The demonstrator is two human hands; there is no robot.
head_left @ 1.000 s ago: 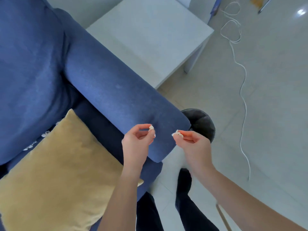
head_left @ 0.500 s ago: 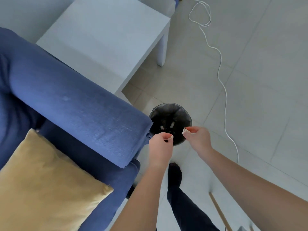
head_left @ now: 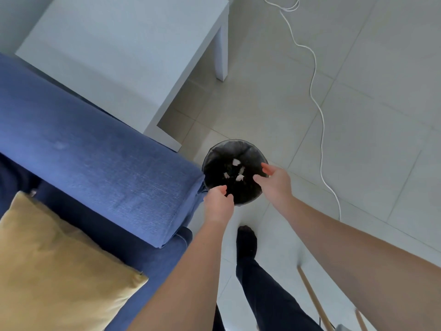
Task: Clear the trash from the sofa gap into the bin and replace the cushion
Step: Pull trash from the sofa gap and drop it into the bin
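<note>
We note even, soft daylight, bright on the floor tiles (head_left: 372,144); shadows faint. The bin (head_left: 235,149) interior reads near black. Slight softness throughout; wide-angle bending at the edges stretches both forearms.

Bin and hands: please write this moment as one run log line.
left hand: open over bin | right hand: open | white scraps inside | yellow cushion on sofa

A home living room: a blue fabric sofa (head_left: 100,149) with a mustard cushion (head_left: 55,266), a white side table (head_left: 133,51), and pale floor tiles (head_left: 372,144).
</note>
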